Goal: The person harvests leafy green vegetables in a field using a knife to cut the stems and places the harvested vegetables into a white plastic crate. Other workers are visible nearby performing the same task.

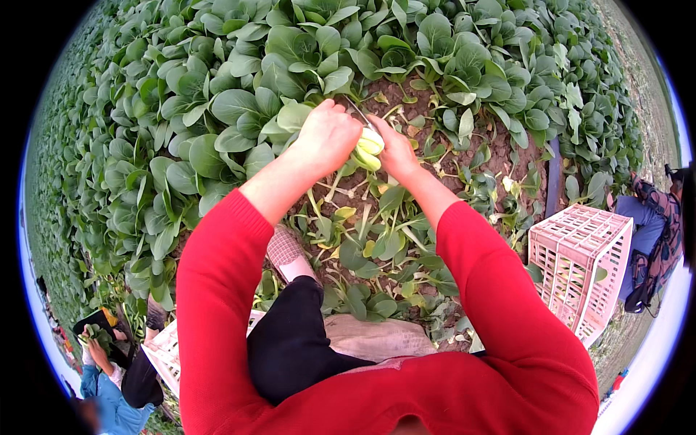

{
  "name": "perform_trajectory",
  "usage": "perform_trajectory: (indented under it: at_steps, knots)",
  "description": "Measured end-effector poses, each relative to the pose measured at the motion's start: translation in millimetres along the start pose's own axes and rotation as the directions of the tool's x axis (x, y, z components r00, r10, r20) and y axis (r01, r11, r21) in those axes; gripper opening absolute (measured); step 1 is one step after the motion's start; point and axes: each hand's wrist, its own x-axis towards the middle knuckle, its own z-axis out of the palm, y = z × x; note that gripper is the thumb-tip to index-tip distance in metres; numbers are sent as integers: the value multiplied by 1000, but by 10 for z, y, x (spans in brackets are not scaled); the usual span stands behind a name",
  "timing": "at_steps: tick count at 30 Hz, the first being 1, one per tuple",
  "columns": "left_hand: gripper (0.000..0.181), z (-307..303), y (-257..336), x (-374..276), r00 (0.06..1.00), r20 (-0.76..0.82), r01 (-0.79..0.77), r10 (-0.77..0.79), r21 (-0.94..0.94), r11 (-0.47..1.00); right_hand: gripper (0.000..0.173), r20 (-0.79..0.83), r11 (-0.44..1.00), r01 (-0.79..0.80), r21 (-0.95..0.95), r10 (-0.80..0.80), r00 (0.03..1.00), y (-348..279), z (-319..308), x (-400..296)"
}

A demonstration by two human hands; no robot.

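Just above the picture's middle, my left hand (330, 133) is closed around a head of bok choy (370, 145), whose pale green stalks show below the fist. My right hand (396, 149) is beside it, gripping a knife; its handle is hidden in the hand. The knife's narrow metal blade (356, 110) points up and left, close to my left hand's fingers. Dense standing bok choy plants (239, 109) rise beyond and to the left of both hands. Below them, cut leaves and pale stalks (380, 239) lie scattered over brown soil.
At the right stands a pale plastic crate (579, 261), with a co-worker in a patterned top (658, 217) beyond it. Another white crate (166, 348) is partly behind my left arm. A co-worker in blue (111, 402) holds greens at lower left. A pale sack (378, 337) lies near my leg.
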Motion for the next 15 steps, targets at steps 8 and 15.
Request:
perform_trajectory:
  at_steps: [8, 15]
  knots:
    - [17, 924, -621, 190, 937, 165, 240, -307, 332, 912, 49, -27, 966, -231, 113, 235, 972, 113, -64, 190]
    - [15, 1154, -729, -27, 945, 15, 312, -326, 249, 917, 51, 124, 998, -60, 19, 57, 991, -108, 307, 308]
